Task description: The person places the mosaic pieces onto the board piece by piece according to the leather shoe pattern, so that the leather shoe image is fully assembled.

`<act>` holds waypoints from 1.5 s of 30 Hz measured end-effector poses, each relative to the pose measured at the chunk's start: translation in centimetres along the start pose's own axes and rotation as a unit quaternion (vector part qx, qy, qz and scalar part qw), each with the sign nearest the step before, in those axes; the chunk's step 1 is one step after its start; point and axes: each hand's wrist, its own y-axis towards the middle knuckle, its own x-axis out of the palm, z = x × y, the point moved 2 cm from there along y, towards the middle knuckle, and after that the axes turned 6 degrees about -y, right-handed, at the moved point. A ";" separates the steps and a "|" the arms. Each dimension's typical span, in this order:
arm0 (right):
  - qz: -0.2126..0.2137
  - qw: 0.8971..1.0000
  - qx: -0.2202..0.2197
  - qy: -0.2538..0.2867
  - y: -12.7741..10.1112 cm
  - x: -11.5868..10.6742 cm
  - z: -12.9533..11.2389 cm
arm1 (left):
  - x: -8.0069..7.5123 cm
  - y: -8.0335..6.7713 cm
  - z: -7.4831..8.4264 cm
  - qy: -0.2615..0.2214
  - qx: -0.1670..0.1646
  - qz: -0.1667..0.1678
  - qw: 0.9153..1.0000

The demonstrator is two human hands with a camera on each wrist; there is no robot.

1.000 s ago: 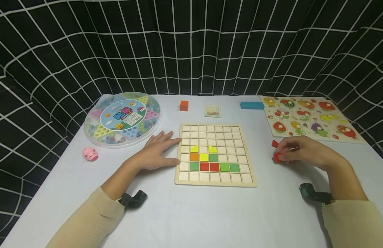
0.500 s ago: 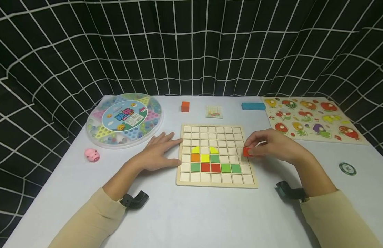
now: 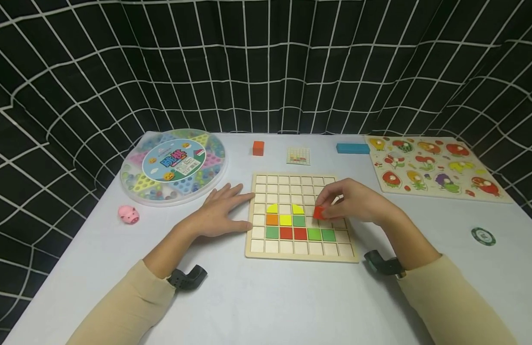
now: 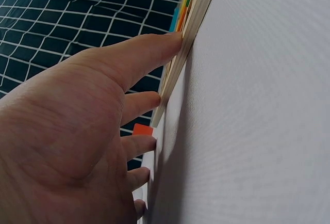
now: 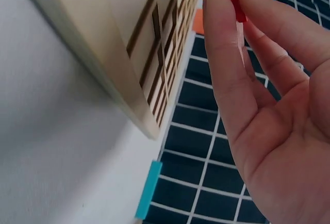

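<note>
My right hand pinches a little red tile between thumb and fingers. A moment ago it was out on the table at 3 o'clock from the wooden grid board. Now it has come over the board and hangs just at 3 o'clock from the green tile, so I think it is nearly at its square. My left hand still lies flat with straight fingers, touching the board's 9 o'clock edge

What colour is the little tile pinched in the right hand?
Red; the tile in the right hand shows best in the head view.
</note>
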 end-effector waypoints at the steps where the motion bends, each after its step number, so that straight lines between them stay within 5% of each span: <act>1: -0.004 1.000 -0.001 0.001 0.1 0.2 -0.2 | 0.0 0.0 0.0 0.000 0.000 0.000 1.000; 31: 0.001 0.994 -0.005 -0.113 0.9 2.3 -2.0 | -0.1 -0.2 0.0 -0.004 -0.001 0.001 1.000; 45: 0.007 0.997 -0.001 -0.072 0.0 1.1 -0.3 | -0.1 -0.1 0.1 0.000 0.001 -0.002 1.000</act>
